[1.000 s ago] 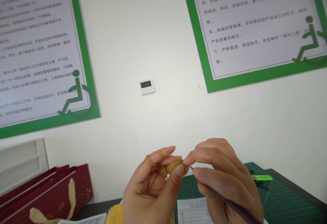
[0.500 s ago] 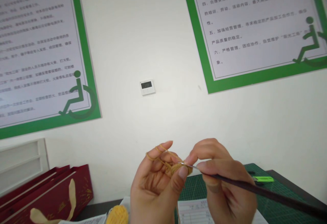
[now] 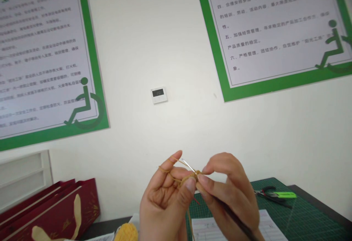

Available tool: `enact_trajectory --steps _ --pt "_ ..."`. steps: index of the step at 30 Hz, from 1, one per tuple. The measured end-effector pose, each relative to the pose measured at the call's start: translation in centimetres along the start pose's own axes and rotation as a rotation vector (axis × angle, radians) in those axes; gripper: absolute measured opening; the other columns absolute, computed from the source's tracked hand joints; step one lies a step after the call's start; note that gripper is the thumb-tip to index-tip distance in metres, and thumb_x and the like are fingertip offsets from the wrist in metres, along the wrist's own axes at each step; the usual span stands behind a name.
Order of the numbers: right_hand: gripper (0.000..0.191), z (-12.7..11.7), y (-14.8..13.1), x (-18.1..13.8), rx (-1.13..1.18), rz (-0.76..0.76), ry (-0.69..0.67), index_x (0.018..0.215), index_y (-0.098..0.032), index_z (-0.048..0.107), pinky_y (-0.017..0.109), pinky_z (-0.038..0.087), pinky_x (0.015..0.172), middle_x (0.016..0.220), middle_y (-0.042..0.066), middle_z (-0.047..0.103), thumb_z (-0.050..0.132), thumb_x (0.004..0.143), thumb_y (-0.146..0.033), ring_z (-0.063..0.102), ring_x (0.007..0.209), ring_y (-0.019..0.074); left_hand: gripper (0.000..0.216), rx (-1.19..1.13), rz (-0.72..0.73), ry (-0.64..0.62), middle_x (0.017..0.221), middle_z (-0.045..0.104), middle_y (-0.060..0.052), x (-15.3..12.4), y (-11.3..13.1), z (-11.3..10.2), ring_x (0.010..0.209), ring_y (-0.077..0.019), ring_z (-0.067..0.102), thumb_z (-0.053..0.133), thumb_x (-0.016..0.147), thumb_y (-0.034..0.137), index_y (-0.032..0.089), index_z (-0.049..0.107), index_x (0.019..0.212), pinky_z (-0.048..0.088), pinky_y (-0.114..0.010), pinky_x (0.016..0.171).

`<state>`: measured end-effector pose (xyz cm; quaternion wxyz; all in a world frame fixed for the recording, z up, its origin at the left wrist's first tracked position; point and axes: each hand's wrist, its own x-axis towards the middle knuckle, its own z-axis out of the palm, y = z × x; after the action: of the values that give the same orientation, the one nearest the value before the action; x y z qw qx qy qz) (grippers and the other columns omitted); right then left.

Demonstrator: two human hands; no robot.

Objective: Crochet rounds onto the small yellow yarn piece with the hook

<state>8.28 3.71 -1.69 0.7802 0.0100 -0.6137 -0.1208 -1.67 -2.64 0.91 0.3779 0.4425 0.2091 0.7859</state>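
My left hand (image 3: 167, 200) pinches a small tan crochet piece (image 3: 187, 178) between thumb and fingers. Tan yarn (image 3: 165, 170) loops around its raised index finger, and a strand hangs below the hand. In my right hand (image 3: 233, 189) is a crochet hook (image 3: 189, 165) with a silver tip and a dark handle. The hook passes through the piece, its tip sticking out up and left near the yarn from the index finger. My right index finger is raised by the piece's edge. A short bit of red thread (image 3: 197, 201) shows beneath the piece.
A green cutting mat (image 3: 297, 211) covers the dark table, with pliers (image 3: 271, 194), a bright green-handled tool (image 3: 286, 194) and printed paper (image 3: 266, 221) on it. A yellow yarn ball (image 3: 127, 232) and dark red gift bags (image 3: 55, 211) are at left. Posters hang on the wall behind.
The hook tip has pushed through the piece and now points up and left. My right hand has moved left, closer to my left hand, uncovering the pliers.
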Motion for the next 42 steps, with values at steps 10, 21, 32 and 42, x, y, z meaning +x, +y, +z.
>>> enact_trajectory --steps 10,21,32,42 --pt "0.013 -0.9 -1.3 0.2 0.111 0.411 0.096 0.099 -0.020 0.064 0.028 0.046 0.065 0.081 0.001 0.061 0.053 0.098 -0.013 0.057 0.073 0.0132 0.045 0.236 0.219 0.056 0.073 0.075 -0.001 -0.5 -0.2 0.2 0.071 -0.0162 0.070 0.087 0.071 0.009 0.025 0.078 0.112 0.058 -0.020 0.063" --pt "0.029 0.2 -0.8 0.7 1.030 1.129 -0.006 0.080 -0.021 0.056 0.023 0.045 0.065 0.074 -0.003 0.059 0.070 0.093 -0.042 0.052 0.068 0.0107 0.038 0.103 0.098 -0.042 0.069 0.073 0.000 0.0 0.3 -0.3 0.065 -0.0128 0.069 0.094 0.064 0.015 0.025 0.085 0.100 0.058 -0.020 0.067" --pt "0.037 -0.2 -0.3 -0.5 0.035 -0.049 0.075 0.113 -0.021 0.070 0.033 0.049 0.063 0.085 0.003 0.066 0.065 0.085 0.002 0.056 0.073 0.0153 0.050 -0.076 -0.266 -0.091 0.076 0.074 -0.004 -0.3 0.6 -0.3 0.069 -0.0137 0.069 0.097 0.059 0.014 0.019 0.084 0.107 0.057 -0.022 0.069" --pt "0.018 0.5 -1.6 0.1 0.863 0.729 0.222 0.097 -0.027 0.061 0.031 0.051 0.066 0.073 -0.001 0.061 0.047 0.106 -0.034 0.058 0.069 0.0158 0.040 -0.120 -0.311 -0.223 0.073 0.071 -0.004 0.1 1.1 -0.8 0.079 -0.0211 0.072 0.095 0.061 0.019 0.019 0.086 0.100 0.055 -0.026 0.069"
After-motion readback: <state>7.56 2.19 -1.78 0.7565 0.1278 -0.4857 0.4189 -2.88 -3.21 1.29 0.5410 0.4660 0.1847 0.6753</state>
